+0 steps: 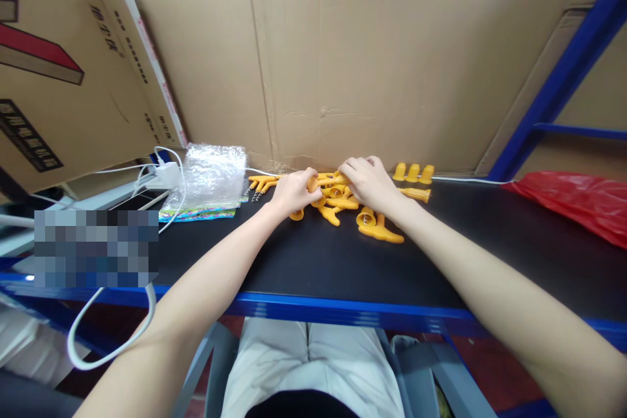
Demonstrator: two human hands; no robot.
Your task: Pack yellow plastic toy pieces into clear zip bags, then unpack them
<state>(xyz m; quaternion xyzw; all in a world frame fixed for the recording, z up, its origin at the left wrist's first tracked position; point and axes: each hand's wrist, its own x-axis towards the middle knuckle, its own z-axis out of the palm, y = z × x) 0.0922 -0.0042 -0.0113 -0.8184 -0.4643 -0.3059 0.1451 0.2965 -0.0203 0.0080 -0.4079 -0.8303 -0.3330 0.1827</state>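
My left hand (295, 189) is closed, thumb and fingers pinching a small yellow plastic cup-shaped piece (313, 184). Close by on its right, my right hand (367, 180) curls over the pile, its fingers closed around another yellow plastic piece (339, 177), mostly hidden. Beneath and between both hands lies a heap of yellow plastic parts (343, 204), some cup-shaped, some with curved, pointed ends. A yellow cup (366, 217) and a curved yellow piece (381, 233) rest nearer to me. Branching yellow pieces (263, 183) with metal coils lie left of my left hand.
Several small yellow cups (413, 174) stand in a row at the back right, near a yellow part (415, 194). Clear plastic bags (210, 173) lie left beside a white charger (167, 174). A red plastic bag (578, 202) sits far right. Cardboard (367, 65) walls the back.
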